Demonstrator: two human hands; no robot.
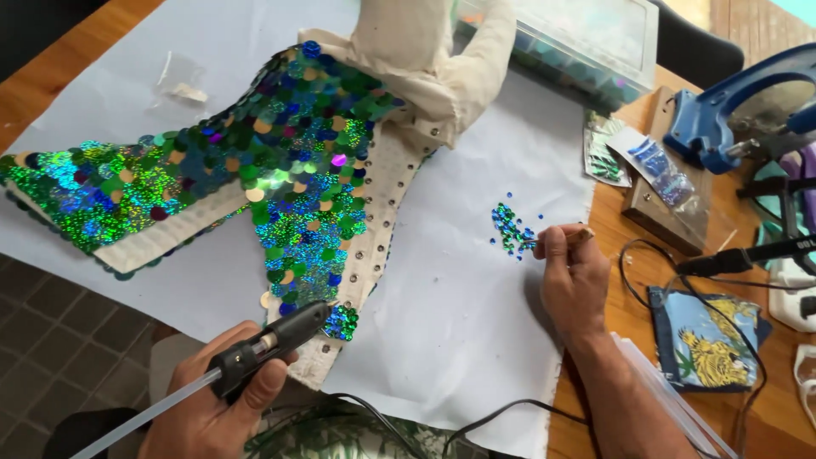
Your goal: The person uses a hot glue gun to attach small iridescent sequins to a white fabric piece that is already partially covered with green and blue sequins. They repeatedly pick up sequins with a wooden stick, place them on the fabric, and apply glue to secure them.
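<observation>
- While the black glue gun (268, 342) is gripped in the left hand (217, 404), fingers closed around its body, its nozzle is held against the lower edge of the sequinned piece (255, 170), just beside a small cluster of green and blue sequins (342, 321).
- A clear glue stick (144, 415) is seen projecting from the back of the gun toward the lower left.
- The right hand (574, 276) is closed in a pinch on a thin stick-like tool (578, 235), whose tip is laid at a little heap of loose blue-green sequins (512, 229) on the white sheet (459, 289).
- The step in hand is judged to be sequin laying: a sequin is being picked up while the glue is kept ready at the bare cream border with its row of eyelets.
- For the next move, 1 sequin would have to be lifted cleanly on the tool tip and carried across to the glued spot without others being dragged along; a small glue dot would be needed.
- Farther out on the wooden tabletop (646, 297), a clear box of sequins (586, 42), small bags, a blue tool (722, 110) and a patterned pouch (705, 340) are set, with black cables nearby.
</observation>
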